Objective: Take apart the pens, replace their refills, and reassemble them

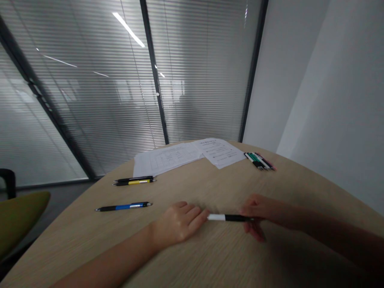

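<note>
Over the front middle of the table, a pen with a white section and a black section stretches level between both hands. My left hand is closed on its white end, back of the hand upward. At the black end, my right hand pinches the pen; its fingers are slightly blurred. To the left of my left hand lies a blue and black pen. Farther back, a yellow and black pen rests against a dark pen. The tips inside both hands are hidden.
Printed sheets lie across the back of the wooden table, with another sheet overlapping them. Several green, black, white and reddish pens sit side by side at back right. A yellow-green chair stands left; blinds rise behind.
</note>
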Available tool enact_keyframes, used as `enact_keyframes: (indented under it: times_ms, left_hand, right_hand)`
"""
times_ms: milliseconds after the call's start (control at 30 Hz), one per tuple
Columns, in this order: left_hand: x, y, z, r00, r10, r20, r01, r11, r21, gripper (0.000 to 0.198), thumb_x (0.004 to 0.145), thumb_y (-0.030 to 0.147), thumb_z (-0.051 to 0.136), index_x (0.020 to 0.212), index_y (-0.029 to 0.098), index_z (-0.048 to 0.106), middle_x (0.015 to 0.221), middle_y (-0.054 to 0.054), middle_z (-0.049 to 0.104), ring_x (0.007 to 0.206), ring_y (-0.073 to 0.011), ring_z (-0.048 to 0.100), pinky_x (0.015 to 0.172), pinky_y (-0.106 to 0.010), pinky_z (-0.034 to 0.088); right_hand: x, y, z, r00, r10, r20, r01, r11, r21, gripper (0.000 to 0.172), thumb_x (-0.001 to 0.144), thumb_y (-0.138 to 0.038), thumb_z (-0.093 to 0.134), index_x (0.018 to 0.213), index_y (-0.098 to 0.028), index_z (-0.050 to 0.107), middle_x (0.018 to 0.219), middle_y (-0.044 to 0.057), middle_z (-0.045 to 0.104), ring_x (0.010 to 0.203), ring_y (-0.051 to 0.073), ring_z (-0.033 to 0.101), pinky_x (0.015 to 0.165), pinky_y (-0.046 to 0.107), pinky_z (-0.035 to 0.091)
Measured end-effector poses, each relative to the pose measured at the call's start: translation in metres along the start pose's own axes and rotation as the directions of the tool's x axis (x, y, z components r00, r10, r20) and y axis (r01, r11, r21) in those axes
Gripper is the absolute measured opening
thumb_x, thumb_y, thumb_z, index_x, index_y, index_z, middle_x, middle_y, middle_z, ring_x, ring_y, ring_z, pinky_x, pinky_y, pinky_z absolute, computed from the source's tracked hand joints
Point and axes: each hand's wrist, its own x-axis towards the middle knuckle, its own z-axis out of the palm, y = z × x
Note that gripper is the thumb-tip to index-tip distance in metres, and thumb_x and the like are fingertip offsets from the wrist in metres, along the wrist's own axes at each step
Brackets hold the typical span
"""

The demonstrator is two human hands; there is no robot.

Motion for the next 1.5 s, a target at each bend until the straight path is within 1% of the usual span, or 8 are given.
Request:
enact_keyframes:
  times_ms: [133, 300, 667, 800, 900, 1100, 1267, 1500]
  left_hand:
    - [0.009, 0.015, -0.008, 0.997, 0.077, 0.008, -0.077, 0.996, -0.053, 0.023, 0.087, 0.009, 0.030, 0.097, 0.006, 0.050, 0.062, -0.003, 0.057, 0.050, -0.0127, 0.052, 0.041, -0.024, 0.038]
    - [0.024, 0.039, -0.017, 0.996, 0.082, 0.015, -0.081, 0.995, -0.056, 0.021, 0.087, 0.013, 0.034, 0.093, 0.008, 0.053, 0.060, -0.002, 0.055, 0.049, -0.0113, 0.051, 0.040, -0.024, 0.035]
    - [0.027, 0.041, -0.031, 0.990, 0.138, -0.015, -0.138, 0.990, 0.019, 0.021, 0.083, 0.011, 0.040, 0.097, 0.011, 0.055, 0.064, -0.002, 0.059, 0.060, -0.0135, 0.056, 0.052, -0.025, 0.046]
    - [0.024, 0.032, -0.023, 0.999, 0.039, -0.009, -0.039, 0.999, 0.035, 0.023, 0.085, 0.013, 0.035, 0.098, 0.006, 0.053, 0.073, -0.008, 0.062, 0.068, -0.0185, 0.059, 0.058, -0.030, 0.048]
    - [0.019, 0.022, -0.010, 0.991, -0.105, 0.088, 0.101, 0.994, 0.044, 0.026, 0.084, 0.011, 0.037, 0.108, 0.008, 0.048, 0.078, -0.009, 0.063, 0.070, -0.0201, 0.059, 0.057, -0.031, 0.049]
    - [0.017, 0.015, 0.003, 0.823, -0.444, 0.354, 0.475, 0.880, -0.002, 0.054, 0.076, 0.029, 0.053, 0.123, 0.008, 0.034, 0.101, -0.016, 0.059, 0.091, -0.0263, 0.055, 0.072, -0.042, 0.047]
    - [0.014, 0.023, -0.003, 0.827, -0.308, 0.470, 0.459, 0.853, -0.247, 0.047, 0.081, 0.036, 0.047, 0.121, 0.013, 0.039, 0.125, -0.017, 0.043, 0.114, -0.0268, 0.040, 0.090, -0.044, 0.036]
    - [0.012, 0.032, -0.006, 0.814, -0.237, 0.531, 0.455, 0.828, -0.329, 0.063, 0.081, 0.041, 0.044, 0.131, 0.008, 0.022, 0.134, -0.022, 0.022, 0.124, -0.0294, 0.022, 0.094, -0.049, 0.030]
  right_hand:
    - [-0.001, 0.001, 0.012, 0.961, 0.025, 0.275, -0.036, 0.999, 0.037, 0.046, 0.078, -0.050, 0.041, 0.069, -0.010, 0.061, 0.056, 0.001, 0.058, 0.046, 0.007, 0.053, 0.049, 0.018, 0.041]
    - [0.002, 0.004, 0.030, 0.942, 0.001, 0.335, -0.027, 0.997, 0.072, 0.044, 0.080, -0.046, 0.037, 0.061, -0.012, 0.056, 0.051, -0.001, 0.052, 0.041, 0.005, 0.046, 0.044, 0.016, 0.036]
    - [-0.002, 0.002, 0.039, 0.973, 0.028, 0.230, -0.053, 0.993, 0.105, 0.019, 0.069, -0.035, 0.052, 0.073, -0.016, 0.052, 0.038, -0.010, 0.037, 0.029, 0.003, 0.029, 0.032, 0.015, 0.020]
    - [0.003, 0.006, 0.027, 0.960, 0.034, 0.278, -0.080, 0.984, 0.157, 0.025, 0.066, -0.040, 0.056, 0.073, -0.017, 0.046, 0.039, -0.008, 0.046, 0.027, 0.005, 0.037, 0.031, 0.015, 0.024]
    - [0.008, 0.010, 0.015, 0.985, -0.062, 0.162, 0.029, 0.979, 0.199, 0.026, 0.071, -0.040, 0.054, 0.072, -0.015, 0.047, 0.052, -0.001, 0.058, 0.037, 0.006, 0.048, 0.036, 0.015, 0.031]
    - [0.014, 0.011, -0.009, 0.983, -0.181, 0.043, 0.161, 0.943, 0.292, 0.039, 0.070, -0.046, 0.058, 0.090, -0.014, 0.048, 0.071, 0.005, 0.063, 0.051, 0.009, 0.057, 0.044, 0.018, 0.036]
    - [0.010, 0.003, -0.016, 0.973, -0.220, -0.078, 0.232, 0.885, 0.404, 0.038, 0.073, -0.040, 0.057, 0.101, -0.017, 0.044, 0.077, 0.003, 0.061, 0.054, 0.009, 0.056, 0.053, 0.022, 0.039]
    - [0.009, -0.008, -0.015, 0.937, -0.316, -0.150, 0.348, 0.800, 0.489, 0.020, 0.064, -0.024, 0.061, 0.075, -0.016, 0.047, 0.062, -0.003, 0.052, 0.048, 0.006, 0.045, 0.050, 0.022, 0.035]
